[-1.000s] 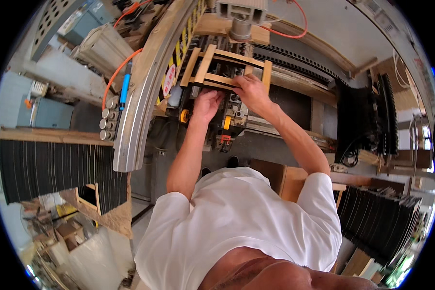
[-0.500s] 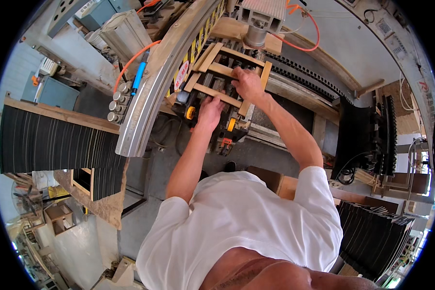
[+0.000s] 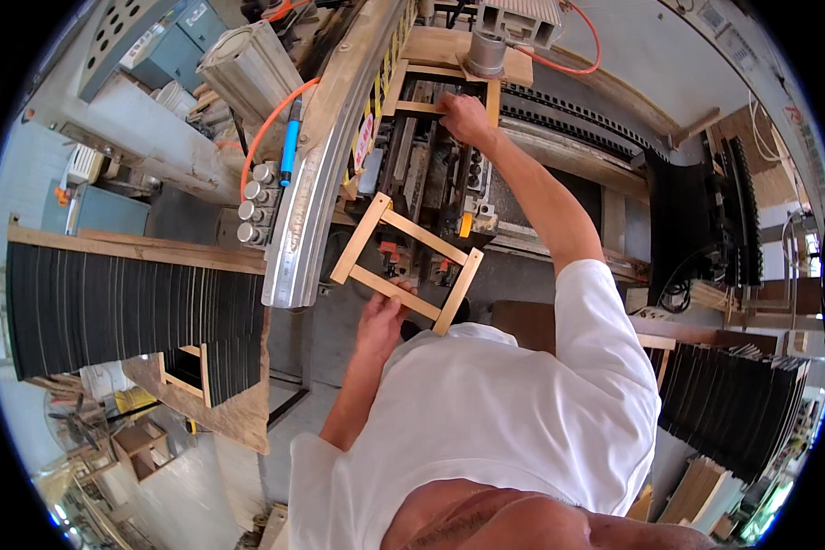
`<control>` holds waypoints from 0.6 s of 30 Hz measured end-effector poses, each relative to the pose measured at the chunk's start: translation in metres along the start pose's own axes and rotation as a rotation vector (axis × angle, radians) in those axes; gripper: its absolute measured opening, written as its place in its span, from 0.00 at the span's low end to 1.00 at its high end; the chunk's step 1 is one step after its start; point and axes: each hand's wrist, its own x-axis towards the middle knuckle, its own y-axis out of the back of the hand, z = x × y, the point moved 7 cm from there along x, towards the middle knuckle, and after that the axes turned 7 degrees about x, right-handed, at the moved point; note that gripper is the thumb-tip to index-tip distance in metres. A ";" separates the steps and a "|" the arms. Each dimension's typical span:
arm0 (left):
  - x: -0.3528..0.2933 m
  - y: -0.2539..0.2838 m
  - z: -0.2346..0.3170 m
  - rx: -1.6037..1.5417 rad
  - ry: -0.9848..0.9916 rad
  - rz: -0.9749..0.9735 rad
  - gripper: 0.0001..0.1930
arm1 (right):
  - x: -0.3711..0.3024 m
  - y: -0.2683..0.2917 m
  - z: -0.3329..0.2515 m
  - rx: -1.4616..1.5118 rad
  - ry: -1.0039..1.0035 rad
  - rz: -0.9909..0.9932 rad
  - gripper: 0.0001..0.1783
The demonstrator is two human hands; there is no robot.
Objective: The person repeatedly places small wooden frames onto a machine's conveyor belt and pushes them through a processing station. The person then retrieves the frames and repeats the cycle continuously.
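My left hand (image 3: 382,316) grips the near rail of a small rectangular wooden frame (image 3: 422,236), its thumb on top. That frame is held tilted in front of my body, off the near end of the machine, with an open middle. Farther off, a second wooden frame (image 3: 419,107) lies on the machine bed (image 3: 419,165), beneath a metal cylinder (image 3: 486,55). The fingers of my right hand (image 3: 465,119) are closed on the near rail of this second frame; the fingertips are partly hidden.
A metal beam (image 3: 316,197) with a blue pen-like tube (image 3: 291,142) and round fittings rises at left. Stacked black-sided frames (image 3: 137,298) stand on a board to the left, more black stacks (image 3: 733,403) at right. An orange hose (image 3: 599,46) loops near the cylinder.
My left hand has drawn one frame off the machine toward my body. My right hand has moved slightly farther away, onto the frame under the cylinder. My view has shifted a little.
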 end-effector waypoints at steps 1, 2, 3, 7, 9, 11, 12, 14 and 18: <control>-0.001 0.003 0.001 0.010 0.003 -0.013 0.17 | 0.003 -0.001 0.002 0.010 -0.022 0.013 0.13; -0.003 0.006 0.003 0.020 0.002 -0.022 0.17 | 0.009 -0.008 0.010 -0.058 -0.105 -0.010 0.13; -0.003 0.009 0.005 0.030 0.001 -0.032 0.17 | 0.013 -0.008 0.017 -0.042 -0.118 -0.014 0.13; -0.008 0.023 0.006 0.040 0.037 -0.025 0.18 | 0.016 -0.009 0.021 -0.065 -0.099 -0.040 0.14; -0.012 0.030 0.005 0.026 0.042 -0.005 0.18 | 0.016 -0.006 0.012 -0.098 -0.026 -0.053 0.15; -0.015 0.032 0.008 0.020 0.034 0.017 0.18 | 0.013 -0.006 0.006 -0.239 0.000 -0.088 0.16; -0.017 0.033 0.008 0.015 0.028 0.030 0.18 | 0.012 -0.004 0.004 -0.302 0.020 -0.098 0.17; -0.019 0.039 0.008 0.040 0.018 0.062 0.18 | 0.012 -0.007 0.001 -0.432 0.074 -0.121 0.20; -0.024 0.054 0.002 0.052 0.020 0.156 0.18 | 0.006 0.001 -0.008 -0.618 0.141 -0.073 0.25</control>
